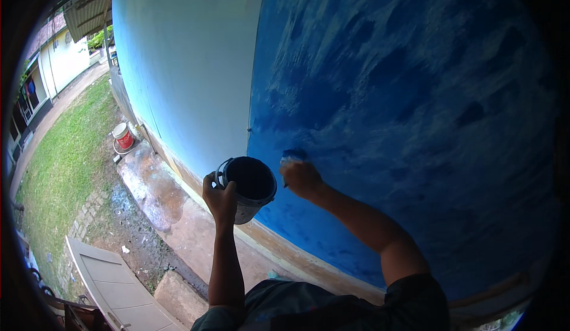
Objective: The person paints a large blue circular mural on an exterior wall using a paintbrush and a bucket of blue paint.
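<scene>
My left hand (pixel 221 199) is closed on the rim and handle side of a dark paint bucket (pixel 244 211), held up in front of the wall. The inside of the bucket is too dark to show what it contains. To its right, my right hand (pixel 301 178) grips a paintbrush (pixel 293 154), whose blue-stained bristles are at the wall surface. The blue wall (pixel 380 129) carries streaky, uneven paint with lighter patches higher up. Left of a vertical edge, the adjoining wall section (pixel 190 63) is pale blue-white.
A red and white bucket (pixel 123 136) stands on the paint-splashed concrete ledge (pixel 151 182) along the wall's foot. A light-coloured door panel (pixel 116 277) lies at the lower left, near a stone block (pixel 178 298). Grass (pixel 71 158) and a white house (pixel 62 57) lie further left.
</scene>
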`<state>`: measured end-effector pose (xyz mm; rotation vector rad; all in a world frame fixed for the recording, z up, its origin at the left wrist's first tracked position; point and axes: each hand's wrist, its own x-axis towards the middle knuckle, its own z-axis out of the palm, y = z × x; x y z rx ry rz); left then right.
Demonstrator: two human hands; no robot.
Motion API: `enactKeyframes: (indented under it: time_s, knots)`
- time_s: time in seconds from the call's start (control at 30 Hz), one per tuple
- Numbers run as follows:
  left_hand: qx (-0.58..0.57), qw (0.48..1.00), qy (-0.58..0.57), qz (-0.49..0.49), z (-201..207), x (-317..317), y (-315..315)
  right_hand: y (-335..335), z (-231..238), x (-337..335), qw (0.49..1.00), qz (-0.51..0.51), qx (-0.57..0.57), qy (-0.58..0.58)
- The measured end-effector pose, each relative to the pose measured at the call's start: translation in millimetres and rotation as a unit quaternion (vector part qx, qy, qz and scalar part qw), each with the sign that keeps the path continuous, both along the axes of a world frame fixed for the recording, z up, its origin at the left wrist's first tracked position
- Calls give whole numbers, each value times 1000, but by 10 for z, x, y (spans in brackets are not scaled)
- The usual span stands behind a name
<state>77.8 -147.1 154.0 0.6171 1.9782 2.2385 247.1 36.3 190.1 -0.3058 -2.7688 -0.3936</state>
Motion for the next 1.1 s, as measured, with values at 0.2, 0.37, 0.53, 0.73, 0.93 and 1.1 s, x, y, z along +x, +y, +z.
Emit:
enactKeyframes:
  time_s: [0.2,0.37,0.53,0.73,0.93,1.1]
  knots:
    - [7,999,10,-41,137,65,85,-184,1544,537,972,-44,-24,228]
    - [-22,996,55,-68,309,82,117,-323,1743,716,935,-96,175,293]
    - [16,991,87,-100,485,147,161,-154,553,546,960,-102,229,127]
    - [82,978,134,-141,571,45,29,-22,593,538,974,70,-126,177]
    - [98,979,139,-114,579,-109,-318,-535,1621,533,940,162,-219,205]
    - [84,974,197,-71,582,-135,-465,-708,1640,213,894,308,-308,104]
